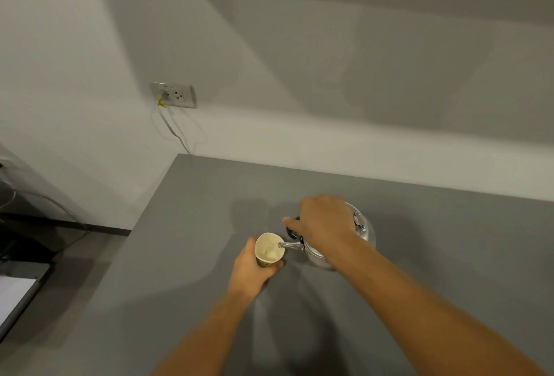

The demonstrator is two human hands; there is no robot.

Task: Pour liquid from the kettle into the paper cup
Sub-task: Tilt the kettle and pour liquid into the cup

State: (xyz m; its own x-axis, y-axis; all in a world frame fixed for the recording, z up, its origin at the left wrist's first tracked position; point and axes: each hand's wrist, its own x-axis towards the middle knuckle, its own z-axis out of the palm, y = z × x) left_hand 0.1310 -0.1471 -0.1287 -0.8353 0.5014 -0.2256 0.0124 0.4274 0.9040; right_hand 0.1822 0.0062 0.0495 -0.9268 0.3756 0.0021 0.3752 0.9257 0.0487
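A silver metal kettle (364, 230) is tilted to the left above the grey table (186, 225), its thin spout (289, 245) reaching over the rim of a paper cup (269, 250). Pale liquid shows inside the cup. My right hand (322, 219) grips the kettle's black handle from above and hides most of the lid. My left hand (250, 270) is wrapped around the cup's lower side, holding it slightly tilted toward the spout.
The table's left edge runs diagonally from the wall toward me. A wall socket (175, 95) with a plugged-in white cable is behind the table's far left corner. Dark furniture and a white sheet (13, 294) lie at the far left.
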